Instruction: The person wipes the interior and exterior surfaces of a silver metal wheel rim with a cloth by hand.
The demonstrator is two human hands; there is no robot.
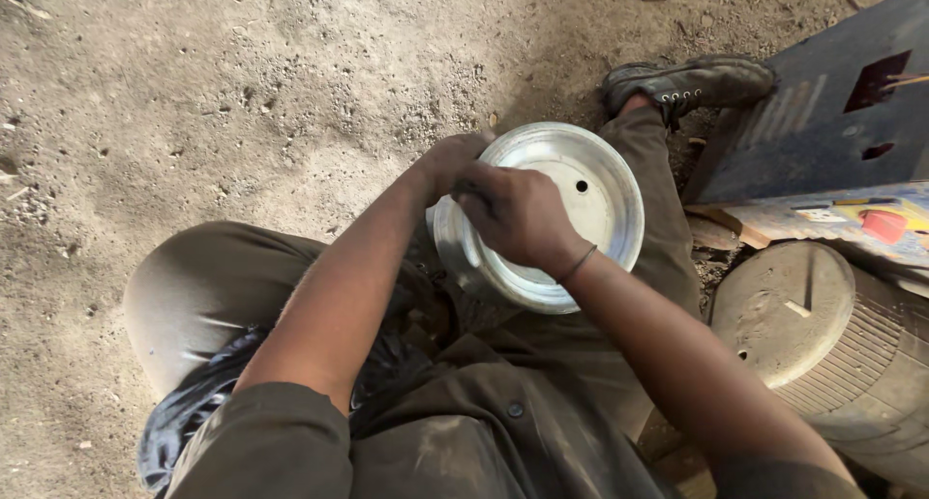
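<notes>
The person sits low on the dusty earth floor (pixel 242 83), knees apart, with a round, shiny aluminium dish with a raised rim and a small centre hole (pixel 581 199) resting tilted between the legs, its lower edge against the olive trousers (pixel 208 286).

Left hand (pixel 447 162): curled over the dish's upper-left rim, fingers closed on the edge, steadying it. Right hand (pixel 513 213): fisted over the inner face of the dish, knuckles up. The fingers are closed, but whether they hold a cloth, an abrasive or a tool I cannot tell; the palm hides it.

Surroundings: a worn dark leather boot (pixel 692 81) just beyond the dish; a ribbed grey cylindrical drum with a dusty flat top (pixel 789 310) close to the right forearm; a dark slotted metal panel (pixel 823 112) beyond it.

Risks, as judged:
- The dish is braced only by one hand and the lap. Hard pressure from the right fist could make it pivot or slip off the thigh onto the dirt, denting the thin rim.
- The rim edge looks thin; a slip of the left fingers along it may cut bare skin.
- Loose grit from the floor can reach the polished face and scratch it.
- The right elbow works close to the drum; a wide stroke could strike it.
</notes>
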